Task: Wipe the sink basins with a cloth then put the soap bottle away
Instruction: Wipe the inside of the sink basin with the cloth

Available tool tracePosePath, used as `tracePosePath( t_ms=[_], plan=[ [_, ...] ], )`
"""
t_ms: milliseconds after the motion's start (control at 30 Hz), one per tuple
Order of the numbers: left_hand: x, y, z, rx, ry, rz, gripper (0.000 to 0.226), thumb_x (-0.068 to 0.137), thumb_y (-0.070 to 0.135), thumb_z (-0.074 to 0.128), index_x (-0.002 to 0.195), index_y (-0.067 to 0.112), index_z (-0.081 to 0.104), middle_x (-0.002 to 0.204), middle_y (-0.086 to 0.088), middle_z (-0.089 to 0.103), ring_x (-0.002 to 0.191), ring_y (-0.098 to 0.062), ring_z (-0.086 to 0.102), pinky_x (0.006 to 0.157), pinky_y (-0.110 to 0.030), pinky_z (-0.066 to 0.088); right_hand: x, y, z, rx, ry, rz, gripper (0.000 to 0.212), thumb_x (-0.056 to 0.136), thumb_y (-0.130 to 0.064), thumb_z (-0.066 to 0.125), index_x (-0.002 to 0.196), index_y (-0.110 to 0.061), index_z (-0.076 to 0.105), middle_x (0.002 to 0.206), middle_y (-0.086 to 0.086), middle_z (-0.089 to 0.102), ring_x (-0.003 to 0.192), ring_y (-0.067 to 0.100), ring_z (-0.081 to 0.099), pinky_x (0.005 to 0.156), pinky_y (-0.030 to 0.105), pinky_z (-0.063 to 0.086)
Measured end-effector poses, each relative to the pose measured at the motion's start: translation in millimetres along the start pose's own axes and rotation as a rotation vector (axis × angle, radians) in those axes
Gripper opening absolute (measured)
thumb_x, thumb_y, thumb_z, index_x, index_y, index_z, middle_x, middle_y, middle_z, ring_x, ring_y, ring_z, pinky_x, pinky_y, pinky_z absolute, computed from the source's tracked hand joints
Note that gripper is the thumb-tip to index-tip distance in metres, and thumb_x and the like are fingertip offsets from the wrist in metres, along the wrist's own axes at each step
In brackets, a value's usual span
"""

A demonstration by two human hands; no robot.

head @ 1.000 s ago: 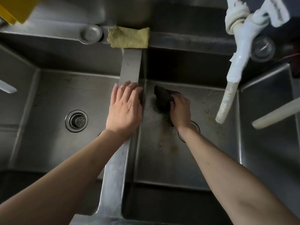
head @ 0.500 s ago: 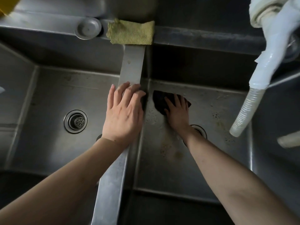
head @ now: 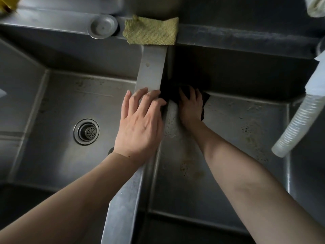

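Dark cloth [head: 204,103] lies flat under my right hand [head: 190,110], fingers spread, pressing it into the far left corner of the right basin [head: 237,147]. Stains on that floor suggest the wiping is unfinished. My left hand [head: 140,124] rests with relaxed fingers on the steel divider [head: 151,67], holding nothing. The left basin [head: 61,106] looks untouched; no soap bottle is in view.

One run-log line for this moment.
step: wiping right basin | right hand: presses dark cloth into far-left corner | left hand: rests on divider | soap bottle: unseen
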State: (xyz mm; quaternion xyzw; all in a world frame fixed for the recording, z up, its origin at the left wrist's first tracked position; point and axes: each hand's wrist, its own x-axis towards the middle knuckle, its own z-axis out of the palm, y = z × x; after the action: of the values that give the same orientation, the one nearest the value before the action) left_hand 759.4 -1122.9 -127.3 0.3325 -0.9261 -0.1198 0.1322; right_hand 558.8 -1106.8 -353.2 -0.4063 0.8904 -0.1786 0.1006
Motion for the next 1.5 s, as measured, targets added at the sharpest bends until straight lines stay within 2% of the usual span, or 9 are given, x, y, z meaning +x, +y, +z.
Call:
tracePosePath(
  t_ms=[133, 333, 467, 633, 833, 1000, 1200, 1333, 1500],
  plan=[
    [-0.4, 1.6, -1.8, 0.001, -0.007, -0.007, 0.031, 0.098, 0.021, 0.040, 0.120, 0.015, 0.061, 0.140, -0.002, 0.055, 0.139, -0.032, 0.041, 0.120, -0.055, 0.021, -9.7, -5.0, 5.7, -0.078, -0.080, -0.029, 0.053, 0.104, -0.032, 0.048, 0.156, -0.036, 0.040, 0.164, 0.008, 0.035, 0.151, 0.042, 0.024, 0.121, 0.055, 0.026],
    [-1.9, 1.7, -1.5, -0.001, -0.012, -0.002, 0.028, 0.096, 0.015, 0.045, 0.119, 0.015, 0.060, 0.141, -0.002, 0.053, 0.139, -0.032, 0.040, 0.120, -0.054, 0.021, -77.7, 6.0, 5.2, -0.065, -0.077, -0.181, 0.042, 0.101, -0.039, 0.057, 0.142, -0.033, 0.059, 0.152, 0.007, 0.052, 0.140, 0.044, 0.038, 0.111, 0.053, 0.037],
    [-2.3, 1.4, -1.5, 0.010, -0.008, 0.001, 0.024, 0.094, 0.013, 0.048, 0.115, 0.016, 0.060, 0.140, -0.001, 0.053, 0.137, -0.032, 0.041, 0.120, -0.054, 0.021, -100.8, 25.0, 2.7, -0.057, -0.041, -0.312, 0.043, 0.091, -0.023, 0.071, 0.134, -0.029, 0.067, 0.139, 0.010, 0.061, 0.127, 0.043, 0.049, 0.103, 0.051, 0.046],
    [-2.6, 0.0, -0.1, 0.008, 0.007, -0.003, 0.026, 0.096, 0.013, 0.047, 0.119, 0.017, 0.059, 0.140, 0.001, 0.054, 0.138, -0.032, 0.040, 0.120, -0.053, 0.020, -44.6, 16.5, -19.2, 0.039, 0.100, -0.137, 0.038, 0.098, -0.028, 0.058, 0.135, -0.024, 0.067, 0.124, 0.013, 0.066, 0.109, 0.039, 0.056, 0.091, 0.044, 0.048],
    [-2.6, -1.2, 1.4, 0.007, 0.010, -0.003, 0.027, 0.095, 0.013, 0.047, 0.120, 0.017, 0.059, 0.140, 0.001, 0.054, 0.139, -0.031, 0.039, 0.120, -0.054, 0.020, -27.3, 7.2, 5.4, 0.016, -0.101, -0.228, 0.048, 0.104, -0.037, 0.046, 0.147, -0.019, 0.056, 0.157, 0.016, 0.047, 0.143, 0.043, 0.042, 0.117, 0.056, 0.033],
    [-2.2, -0.2, 0.7, 0.000, 0.021, 0.005, 0.026, 0.096, 0.015, 0.045, 0.117, 0.017, 0.060, 0.139, 0.000, 0.055, 0.138, -0.032, 0.040, 0.120, -0.054, 0.020, -93.9, 10.6, 12.8, 0.033, -0.134, -0.323, 0.050, 0.104, -0.039, 0.041, 0.147, -0.019, 0.057, 0.155, 0.015, 0.050, 0.142, 0.043, 0.043, 0.116, 0.056, 0.037],
    [-3.0, 2.1, -2.0, 0.000, 0.033, 0.005, 0.029, 0.094, 0.016, 0.042, 0.116, 0.017, 0.061, 0.138, 0.001, 0.056, 0.137, -0.032, 0.042, 0.120, -0.054, 0.021, -236.0, 39.7, 15.3, 0.076, -0.222, -0.675, 0.046, 0.101, -0.033, 0.057, 0.146, -0.027, 0.054, 0.161, 0.006, 0.044, 0.148, 0.036, 0.040, 0.122, 0.054, 0.030],
    [-3.6, 1.5, -0.7, -0.006, 0.046, 0.011, 0.028, 0.094, 0.017, 0.042, 0.115, 0.016, 0.061, 0.136, 0.001, 0.057, 0.136, -0.034, 0.043, 0.118, -0.055, 0.023, -249.5, 60.5, 14.0, 0.038, -0.288, -0.831, 0.052, 0.098, -0.019, 0.054, 0.149, -0.028, 0.051, 0.161, 0.001, 0.044, 0.150, 0.033, 0.038, 0.123, 0.050, 0.028],
    [-4.2, -1.0, 2.9, 0.018, 0.074, 0.026, 0.029, 0.091, 0.010, 0.048, 0.116, 0.015, 0.062, 0.134, 0.002, 0.058, 0.133, -0.034, 0.044, 0.114, -0.055, 0.029, -177.5, 51.1, 6.6, 0.095, -0.167, -0.503, 0.056, 0.090, -0.001, 0.058, 0.145, -0.011, 0.057, 0.153, 0.011, 0.054, 0.144, 0.041, 0.045, 0.118, 0.053, 0.040]
  ],
)
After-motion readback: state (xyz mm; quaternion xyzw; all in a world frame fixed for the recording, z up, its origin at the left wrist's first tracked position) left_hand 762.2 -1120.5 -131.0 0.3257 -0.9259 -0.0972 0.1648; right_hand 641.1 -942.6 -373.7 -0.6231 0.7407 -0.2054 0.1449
